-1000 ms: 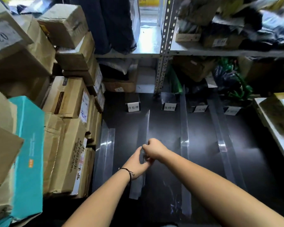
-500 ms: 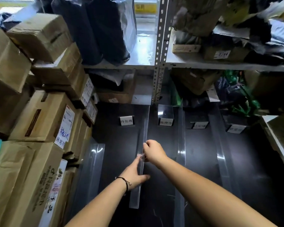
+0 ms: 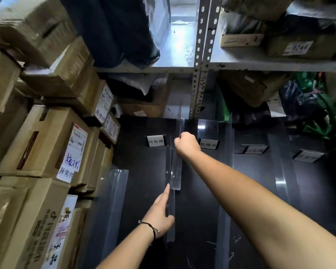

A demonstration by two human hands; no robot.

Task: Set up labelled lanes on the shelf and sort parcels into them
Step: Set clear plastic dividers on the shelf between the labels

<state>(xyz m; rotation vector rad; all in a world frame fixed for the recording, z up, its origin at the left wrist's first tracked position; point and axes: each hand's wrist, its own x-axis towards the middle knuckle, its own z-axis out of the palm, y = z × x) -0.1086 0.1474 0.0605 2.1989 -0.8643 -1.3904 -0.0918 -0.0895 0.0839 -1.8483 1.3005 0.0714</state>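
A clear plastic divider strip (image 3: 175,171) runs front to back on the dark shelf surface (image 3: 140,191). My right hand (image 3: 186,145) is far forward, fingers curled round the top edge of this strip near the back. My left hand (image 3: 160,212) lies lower with straight fingers pressed along the strip's left side. White lane labels stand at the back: one (image 3: 156,141) left of the strip, another (image 3: 209,144) right of it, two more (image 3: 254,149) (image 3: 307,156) further right. Other clear dividers (image 3: 229,152) (image 3: 279,171) separate those lanes.
Stacked cardboard parcels (image 3: 47,142) fill the left side, some with handwritten labels. A loose clear strip (image 3: 114,191) leans beside them. A perforated metal upright (image 3: 199,74) carries an upper shelf (image 3: 182,51) with dark bags and boxes. Green and black bags (image 3: 314,109) sit at back right.
My right hand has slid further back along the divider strip. My left hand's fingers have stretched forward along its side. The view has tilted up and moved closer to the shelf.
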